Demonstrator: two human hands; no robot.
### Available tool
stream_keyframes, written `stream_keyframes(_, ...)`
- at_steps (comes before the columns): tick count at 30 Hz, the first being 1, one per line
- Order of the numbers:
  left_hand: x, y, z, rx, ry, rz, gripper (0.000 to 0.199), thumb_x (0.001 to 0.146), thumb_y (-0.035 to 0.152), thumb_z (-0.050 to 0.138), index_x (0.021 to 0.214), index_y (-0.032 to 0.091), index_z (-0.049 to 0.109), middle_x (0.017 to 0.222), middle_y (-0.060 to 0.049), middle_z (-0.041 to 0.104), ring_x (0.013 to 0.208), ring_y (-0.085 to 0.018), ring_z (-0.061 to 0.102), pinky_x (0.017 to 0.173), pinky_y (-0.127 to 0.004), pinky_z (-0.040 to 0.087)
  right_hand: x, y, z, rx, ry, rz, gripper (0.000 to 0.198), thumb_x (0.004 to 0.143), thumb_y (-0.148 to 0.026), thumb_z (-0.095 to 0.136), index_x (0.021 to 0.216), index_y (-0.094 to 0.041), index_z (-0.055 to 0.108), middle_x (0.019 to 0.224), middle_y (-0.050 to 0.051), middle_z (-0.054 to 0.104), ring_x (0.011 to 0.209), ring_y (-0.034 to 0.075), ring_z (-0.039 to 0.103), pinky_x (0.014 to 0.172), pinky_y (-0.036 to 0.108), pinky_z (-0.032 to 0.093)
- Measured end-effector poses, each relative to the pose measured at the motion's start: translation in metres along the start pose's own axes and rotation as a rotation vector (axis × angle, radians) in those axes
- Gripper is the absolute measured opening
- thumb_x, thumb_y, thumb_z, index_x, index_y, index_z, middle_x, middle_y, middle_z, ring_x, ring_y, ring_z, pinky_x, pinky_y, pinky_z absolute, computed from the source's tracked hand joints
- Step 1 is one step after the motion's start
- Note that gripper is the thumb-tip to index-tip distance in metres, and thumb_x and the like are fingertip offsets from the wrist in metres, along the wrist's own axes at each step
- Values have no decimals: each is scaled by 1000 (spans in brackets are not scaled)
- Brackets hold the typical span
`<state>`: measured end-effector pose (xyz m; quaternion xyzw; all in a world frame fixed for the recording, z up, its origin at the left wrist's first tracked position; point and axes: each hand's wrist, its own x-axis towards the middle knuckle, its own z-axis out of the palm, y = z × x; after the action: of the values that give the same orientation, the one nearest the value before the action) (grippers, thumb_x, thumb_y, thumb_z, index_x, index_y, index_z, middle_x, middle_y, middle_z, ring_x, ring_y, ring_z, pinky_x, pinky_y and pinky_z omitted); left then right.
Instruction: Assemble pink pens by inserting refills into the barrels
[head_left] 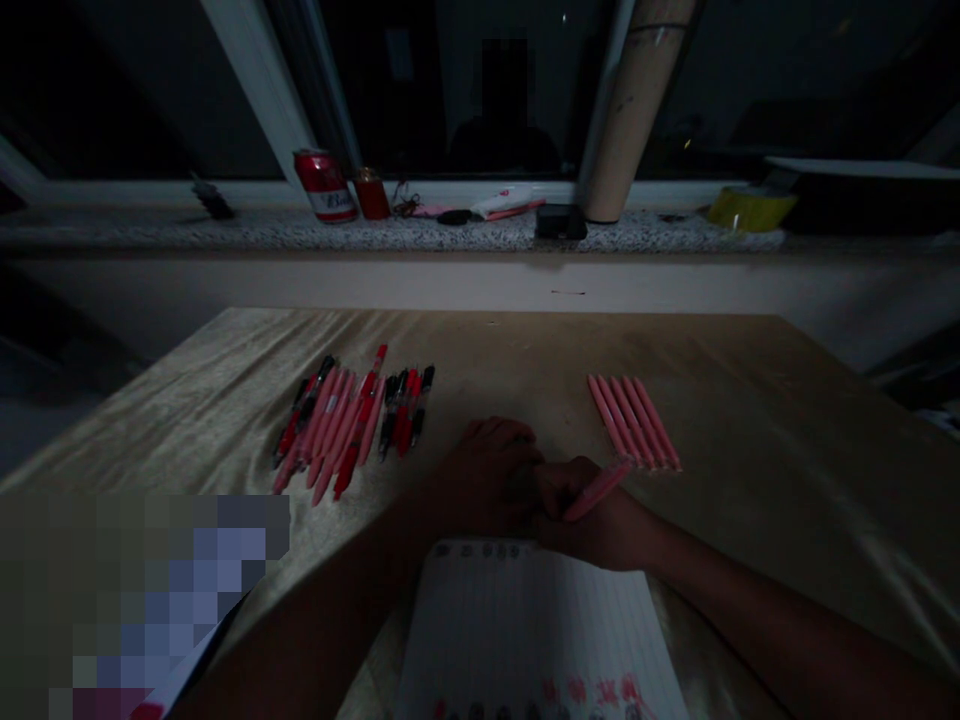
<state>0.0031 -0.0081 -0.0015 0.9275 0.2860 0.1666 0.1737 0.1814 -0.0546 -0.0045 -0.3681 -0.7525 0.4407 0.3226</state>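
Both hands meet at the notebook's far edge, pink pen in the right

Dim light. We take the notebook (pixel 532 625) as our landmark: it lies at the near side of the worktop (pixel 757 400), lined page up. Along its far edge we note dark marks (pixel 480 551); toward its near edge, red marks (pixel 592 690).

Right hand (pixel 592 515): over the notebook's far right corner, fingers curled around a pink pen (pixel 600 490). We see the pen slanting up and rightward out of the grip; its lower end is hidden by the hand.

Left hand (pixel 487 475): just past the notebook's far edge, back upward, fingers bent, close against the right hand's fingers. Its underside is hidden, so we cannot tell whether it grips anything.

Beyond the notebook to the right, we count five pink pens (pixel 634 422), side by side in a neat slanting row. Beyond it to the left, a looser spread of mixed pens (pixel 341 425): pink, red and black, some overlapping.

Farthest from the notebook, past the worktop, runs a speckled sill (pixel 465 238). On it we record a red-and-white can (pixel 325 187) to the notebook's far left and a yellow tape roll (pixel 752 210) to its far right.
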Motion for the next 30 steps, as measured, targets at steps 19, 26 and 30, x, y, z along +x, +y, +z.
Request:
stream_keyframes(19, 0, 0, 0, -8, 4, 6, 43, 70, 43, 66, 105, 20, 59, 116, -7, 52, 111, -25, 43, 98, -41, 29, 1, -1, 2, -29, -9, 28, 24, 62, -8, 60, 55, -17, 39, 54, -8, 42, 48, 4, 33, 43, 17, 24)
stream_keyframes(26, 0, -1, 1, -5, 12, 18, 42, 71, 45, 64, 105, 20, 60, 116, -7, 52, 111, -25, 44, 98, -41, 29, 0, 1, 3, -5, -34, 30, 24, 63, -10, 61, 56, -17, 40, 54, -8, 43, 48, 4, 34, 43, 17, 24)
stream_keyframes(30, 0, -2, 1, 4, 8, 10, 42, 71, 44, 64, 106, 21, 60, 117, -7, 52, 111, -26, 44, 97, -42, 30, 0, -1, 2, 10, -21, 39, 25, 61, -7, 60, 55, -17, 38, 52, -9, 39, 47, 4, 31, 43, 17, 22)
